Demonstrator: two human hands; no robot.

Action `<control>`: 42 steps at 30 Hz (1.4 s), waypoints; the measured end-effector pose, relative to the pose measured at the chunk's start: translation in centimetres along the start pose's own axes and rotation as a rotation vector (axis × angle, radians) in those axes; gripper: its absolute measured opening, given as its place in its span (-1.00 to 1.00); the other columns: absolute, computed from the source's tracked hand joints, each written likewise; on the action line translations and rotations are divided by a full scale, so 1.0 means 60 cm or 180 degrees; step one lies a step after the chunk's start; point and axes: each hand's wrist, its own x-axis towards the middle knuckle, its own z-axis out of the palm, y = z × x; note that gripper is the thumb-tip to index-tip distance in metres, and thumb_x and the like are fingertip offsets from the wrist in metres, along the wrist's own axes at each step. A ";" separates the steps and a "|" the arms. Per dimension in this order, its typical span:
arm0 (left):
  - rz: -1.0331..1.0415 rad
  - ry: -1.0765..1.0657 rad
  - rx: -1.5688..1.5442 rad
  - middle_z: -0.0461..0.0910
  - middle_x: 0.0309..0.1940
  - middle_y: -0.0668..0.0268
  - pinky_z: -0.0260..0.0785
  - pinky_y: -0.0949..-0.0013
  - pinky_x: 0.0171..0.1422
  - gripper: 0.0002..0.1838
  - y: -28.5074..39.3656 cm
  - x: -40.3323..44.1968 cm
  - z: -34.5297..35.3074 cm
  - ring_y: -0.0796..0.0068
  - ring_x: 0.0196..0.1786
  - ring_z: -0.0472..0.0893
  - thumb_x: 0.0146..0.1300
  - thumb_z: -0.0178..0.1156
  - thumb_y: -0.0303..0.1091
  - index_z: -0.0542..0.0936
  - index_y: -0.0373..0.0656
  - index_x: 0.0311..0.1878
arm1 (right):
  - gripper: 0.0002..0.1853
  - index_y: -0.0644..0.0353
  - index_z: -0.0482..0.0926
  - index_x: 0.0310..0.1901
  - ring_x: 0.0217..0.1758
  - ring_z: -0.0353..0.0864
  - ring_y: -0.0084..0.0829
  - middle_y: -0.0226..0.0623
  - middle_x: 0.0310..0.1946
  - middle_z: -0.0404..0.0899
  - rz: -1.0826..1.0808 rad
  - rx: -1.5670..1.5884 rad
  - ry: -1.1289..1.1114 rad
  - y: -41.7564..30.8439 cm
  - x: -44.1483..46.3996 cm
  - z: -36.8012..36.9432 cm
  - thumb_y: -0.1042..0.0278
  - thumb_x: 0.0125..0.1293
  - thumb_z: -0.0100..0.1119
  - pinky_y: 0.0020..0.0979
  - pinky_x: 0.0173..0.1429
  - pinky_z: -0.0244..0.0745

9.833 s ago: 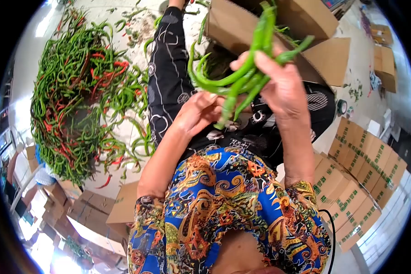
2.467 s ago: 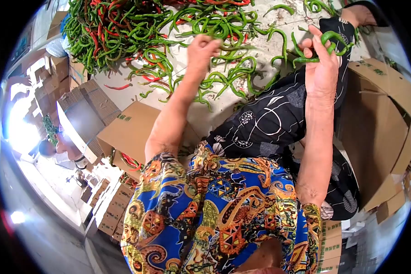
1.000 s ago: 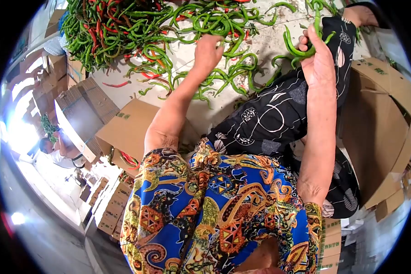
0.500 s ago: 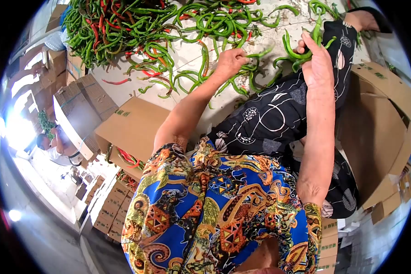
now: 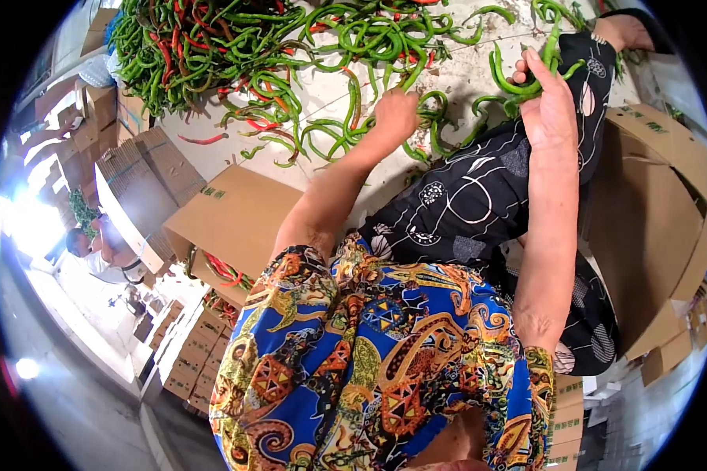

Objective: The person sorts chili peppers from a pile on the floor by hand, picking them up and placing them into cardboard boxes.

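Note:
Several green chili peppers are in my right hand, its fingers wrapped round them above my knee. My left hand is closed over the loose green peppers on the floor; its fingertips touch a green pepper that points up and away. Curved green peppers with a few red ones lie spread round my left hand. A large heap of green and red peppers rises at the upper left.
An open cardboard box stands at my right. At my left is another open box with red peppers inside. A single red pepper lies on the floor. Another person is at the far left beside stacked cartons.
My left hand has moved right and toward my knee from the denser peppers, then slightly back. My right hand has stayed near my knee, keeping its peppers.

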 end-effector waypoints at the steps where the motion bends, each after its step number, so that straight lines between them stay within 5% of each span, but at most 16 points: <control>1: 0.0031 0.0121 0.0027 0.61 -0.44 0.10 0.47 0.05 -0.20 -0.80 -0.008 -0.007 0.013 0.04 -0.27 0.63 -0.08 0.31 -0.30 0.58 -0.16 -0.37 | -0.76 0.32 0.50 -0.13 -0.42 0.48 -0.55 -0.32 -0.38 0.53 0.0016 -0.0041 -0.0002 0.001 0.000 0.001 0.40 0.25 0.27 -0.49 -0.24 0.47; 4: -0.0172 -0.0005 -0.0886 0.61 -0.45 0.09 0.47 0.08 -0.24 -0.79 -0.031 -0.015 0.028 0.09 -0.33 0.63 -0.10 0.36 -0.28 0.59 -0.13 -0.40 | -0.76 0.30 0.51 -0.14 -0.44 0.49 -0.55 -0.31 -0.38 0.56 -0.0010 -0.0164 0.0037 0.003 0.002 -0.002 0.39 0.24 0.29 -0.50 -0.27 0.47; 5: -0.0576 -0.0351 -0.1639 0.60 -0.49 0.19 0.43 0.27 -0.35 -0.77 -0.045 -0.015 0.026 0.32 -0.40 0.60 -0.01 0.38 -0.26 0.57 -0.14 -0.36 | -0.76 0.30 0.51 -0.14 -0.44 0.49 -0.55 -0.31 -0.38 0.56 0.0012 -0.0194 0.0051 0.005 0.001 -0.003 0.39 0.23 0.29 -0.50 -0.27 0.47; 9: -0.1424 -0.0956 -0.4668 0.58 -0.46 0.43 0.21 0.65 -0.46 -0.83 -0.041 -0.021 -0.086 0.72 -0.47 0.48 0.22 0.27 -0.34 0.53 -0.19 -0.21 | -0.77 0.32 0.53 -0.15 -0.43 0.53 -0.54 -0.28 -0.37 0.59 0.0167 -0.0276 0.0024 0.008 0.010 -0.005 0.40 0.23 0.29 -0.51 -0.29 0.49; 17: -0.1265 -0.0475 -0.5600 0.58 -0.29 0.40 0.30 0.54 -0.28 -0.84 0.016 -0.010 -0.165 0.59 -0.30 0.57 0.27 0.22 -0.33 0.51 -0.16 -0.16 | -0.74 0.34 0.54 -0.09 -0.23 0.65 -0.47 -0.16 -0.20 0.65 0.0651 -0.0799 -0.0455 0.023 0.004 -0.001 0.37 0.27 0.25 -0.48 -0.11 0.54; 21: -0.0926 0.0075 -0.5360 0.60 -0.45 0.38 0.27 0.65 -0.44 -0.82 0.066 -0.004 -0.181 0.68 -0.43 0.53 0.19 0.32 -0.40 0.51 -0.17 -0.22 | -0.71 0.25 0.56 -0.05 -0.09 0.63 -0.44 -0.22 -0.09 0.65 0.0698 -0.1073 -0.0812 0.021 -0.013 0.014 0.38 0.22 0.29 -0.43 0.01 0.45; 26: -0.0162 0.0371 -0.5011 0.60 -0.34 0.35 0.44 0.56 -0.28 -0.72 0.137 -0.014 -0.214 0.66 -0.36 0.54 0.21 0.25 -0.45 0.52 -0.31 -0.02 | -0.70 0.23 0.62 -0.14 -0.21 0.58 -0.55 -0.37 -0.24 0.64 0.0726 -0.1060 -0.0704 0.031 -0.026 0.038 0.40 0.08 0.44 -0.51 -0.06 0.44; 29: -0.0494 -0.0070 -0.5087 0.63 -0.25 0.26 0.47 0.49 -0.21 -0.75 0.123 -0.019 -0.238 0.57 -0.29 0.59 0.30 0.16 -0.43 0.57 -0.31 0.00 | -0.70 0.26 0.59 -0.09 -0.21 0.63 -0.46 -0.29 -0.26 0.66 0.0798 -0.0431 -0.0780 0.018 -0.024 0.032 0.39 0.14 0.38 -0.44 -0.05 0.53; 34: -0.0805 0.0668 -0.6274 0.57 -0.30 0.31 0.38 0.47 -0.19 -0.81 0.084 -0.041 -0.251 0.54 -0.28 0.53 0.37 0.09 -0.38 0.54 -0.24 -0.03 | -0.68 0.38 0.42 0.04 -0.16 0.51 -0.38 -0.27 -0.22 0.49 0.0847 0.1411 -0.1868 -0.004 -0.030 0.017 0.34 0.36 0.07 -0.33 -0.02 0.45; 37: -0.0754 0.0318 -0.6480 0.57 -0.31 0.34 0.33 0.50 -0.20 -0.81 0.071 -0.057 -0.248 0.58 -0.29 0.51 0.36 0.09 -0.36 0.52 -0.21 -0.04 | -0.63 0.37 0.36 0.10 -0.19 0.41 -0.44 -0.34 -0.26 0.43 0.0914 0.2042 -0.2137 -0.011 -0.038 0.013 0.34 0.34 0.07 -0.30 0.00 0.34; 42: -0.0926 -0.0181 -0.6606 0.55 -0.29 0.35 0.36 0.49 -0.17 -0.79 0.098 -0.065 -0.233 0.57 -0.29 0.50 0.37 0.08 -0.36 0.49 -0.21 0.00 | -0.59 0.43 0.36 0.10 -0.23 0.46 -0.47 -0.30 -0.24 0.45 0.0904 0.2322 -0.2163 -0.024 -0.037 -0.002 0.30 0.36 0.08 -0.40 -0.11 0.43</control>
